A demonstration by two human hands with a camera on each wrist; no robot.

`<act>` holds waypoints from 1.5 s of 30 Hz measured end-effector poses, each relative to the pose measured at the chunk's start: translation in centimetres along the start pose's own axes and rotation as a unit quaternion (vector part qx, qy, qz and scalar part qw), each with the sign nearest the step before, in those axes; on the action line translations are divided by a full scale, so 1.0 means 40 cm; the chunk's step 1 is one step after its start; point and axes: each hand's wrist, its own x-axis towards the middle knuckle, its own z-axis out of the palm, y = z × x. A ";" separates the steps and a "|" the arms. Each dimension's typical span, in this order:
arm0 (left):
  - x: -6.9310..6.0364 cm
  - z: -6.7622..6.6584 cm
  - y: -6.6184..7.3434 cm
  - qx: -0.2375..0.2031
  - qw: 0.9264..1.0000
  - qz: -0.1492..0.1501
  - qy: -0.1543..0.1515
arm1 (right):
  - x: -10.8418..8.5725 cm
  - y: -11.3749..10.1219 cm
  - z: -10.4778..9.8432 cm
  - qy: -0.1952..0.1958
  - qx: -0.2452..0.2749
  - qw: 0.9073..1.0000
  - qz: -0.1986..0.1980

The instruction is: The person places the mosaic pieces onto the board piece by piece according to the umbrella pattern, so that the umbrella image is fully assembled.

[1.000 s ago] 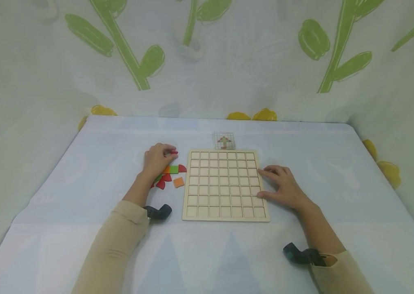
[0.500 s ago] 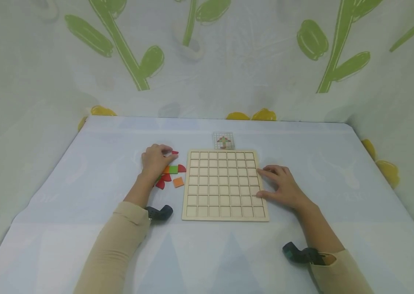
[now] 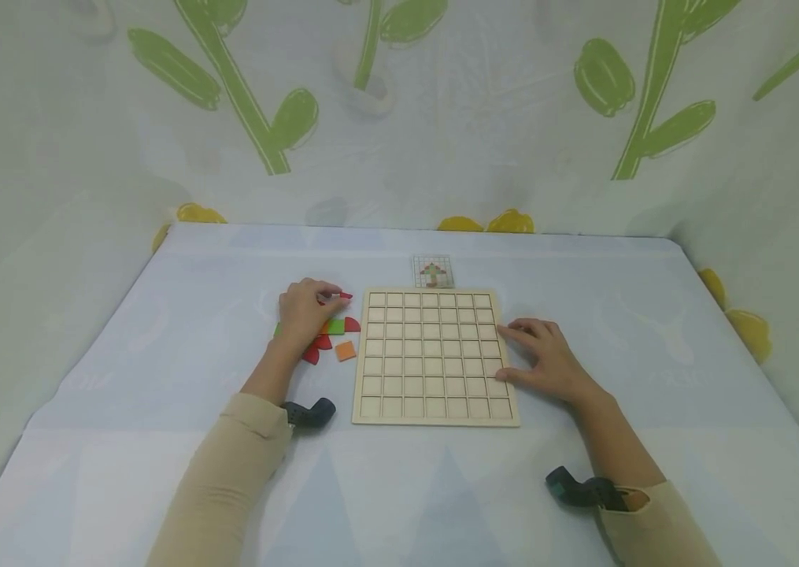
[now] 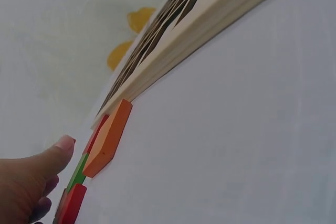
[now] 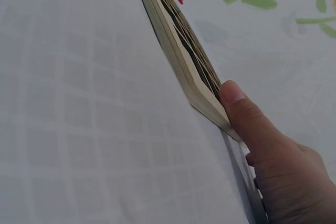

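My left hand (image 3: 303, 311) pinches a red piece (image 3: 345, 295) between thumb and fingertips, left of the board's upper corner. Below that hand several flat coloured tiles lie on the table, partly hidden by it: a green square (image 3: 335, 327), a red quarter-round (image 3: 352, 324), more red pieces (image 3: 311, 356) and an orange square (image 3: 345, 351). The wooden grid board (image 3: 434, 356) lies flat, its cells bare. Along its right edge my right hand (image 3: 548, 362) rests with thumb and forefinger spread apart, both touching the rim; the right wrist view shows the thumb (image 5: 247, 114) on the edge.
A small pattern card (image 3: 432, 272) with a tree-like figure on a grid lies just behind the board. The white patterned table (image 3: 434, 488) reaches back to a wall with printed green leaves (image 3: 604, 77).
My left hand, still pinching the red piece, has shifted slightly right, towards the board. The right hand and the board have stayed put.
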 end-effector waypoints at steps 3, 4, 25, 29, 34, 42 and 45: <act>-0.005 0.000 0.015 -0.009 1.000 0.003 0.000 | -0.001 -0.001 -0.001 0.001 0.000 1.000 -0.002; -0.007 0.000 0.021 -0.012 1.000 0.001 -0.001 | -0.002 -0.002 -0.001 0.002 0.002 1.000 -0.002; -0.032 0.019 0.096 -0.065 0.995 0.050 -0.050 | -0.001 -0.006 -0.004 -0.002 -0.001 1.000 0.004; -0.043 0.027 0.111 -0.091 0.993 0.051 -0.056 | 0.000 -0.004 -0.002 0.000 0.003 1.000 0.002; -0.054 0.038 0.132 -0.092 0.993 0.063 -0.046 | 0.002 -0.001 0.000 -0.002 0.005 1.000 -0.004; -0.048 0.060 0.168 -0.075 0.991 0.104 -0.039 | 0.003 -0.002 -0.004 -0.008 0.006 1.000 0.010; -0.045 0.069 0.181 -0.079 0.990 0.108 -0.049 | 0.000 -0.002 -0.003 -0.010 0.006 1.000 0.013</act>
